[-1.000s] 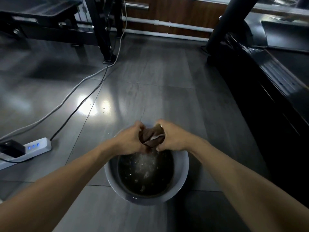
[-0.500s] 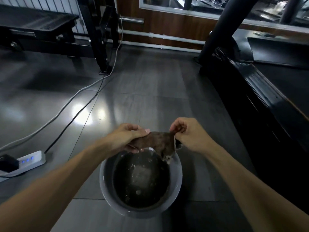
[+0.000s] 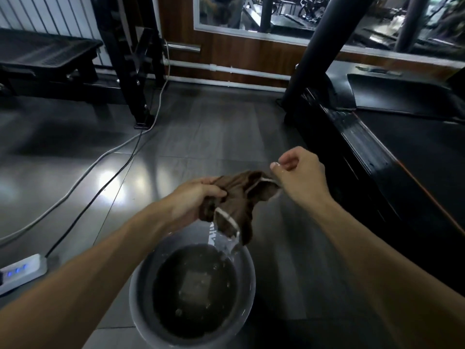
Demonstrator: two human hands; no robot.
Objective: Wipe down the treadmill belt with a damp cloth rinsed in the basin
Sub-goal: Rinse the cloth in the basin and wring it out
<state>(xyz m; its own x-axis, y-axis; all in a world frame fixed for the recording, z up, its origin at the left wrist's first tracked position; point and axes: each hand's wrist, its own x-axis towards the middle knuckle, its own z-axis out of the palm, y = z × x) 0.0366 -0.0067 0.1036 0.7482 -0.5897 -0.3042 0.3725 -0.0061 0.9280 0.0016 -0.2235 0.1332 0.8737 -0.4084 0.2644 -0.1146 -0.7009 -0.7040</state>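
The cloth (image 3: 236, 197) — limp, dripping, likely heavy with water — is bunched in the left hand (image 3: 193, 197) and corner-pinched by the right hand (image 3: 297, 170) above the basin (image 3: 141, 311).

Two bare forearms; no sleeves; unadorned hands

Wet brown cloth (image 3: 234, 197) drips above the water-filled grey basin (image 3: 141, 311).

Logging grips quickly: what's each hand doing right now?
Left hand: grips the brown cloth.
Right hand: pinches the cloth's corner.
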